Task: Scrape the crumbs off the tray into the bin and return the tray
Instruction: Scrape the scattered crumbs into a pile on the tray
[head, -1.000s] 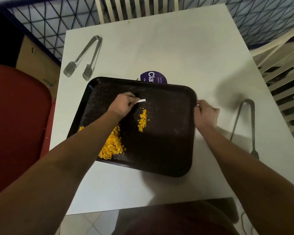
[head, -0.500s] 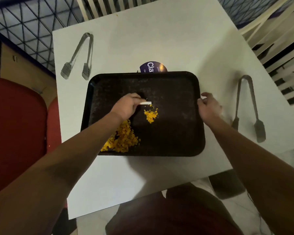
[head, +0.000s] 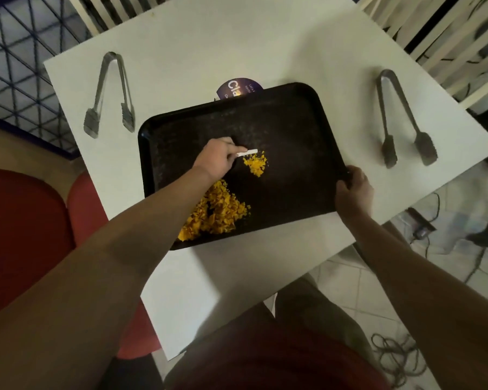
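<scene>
Dark rectangular plastic tray point(head: 293, 170): on white table point(head: 209, 52), now skewed, right end further away than before. Two heaps of orange crumbs point(head: 217, 212). Left hand point(head: 216, 161) pinches small white scraper point(head: 247, 152); right hand point(head: 353, 190) grips tray's right rim.

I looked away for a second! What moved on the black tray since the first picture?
The left hand dragged the white scraper and the small crumb heap rightwards, away from the big crumb pile. The tray turned on the table. The right hand still grips its edge; both tongs lie untouched.
</scene>
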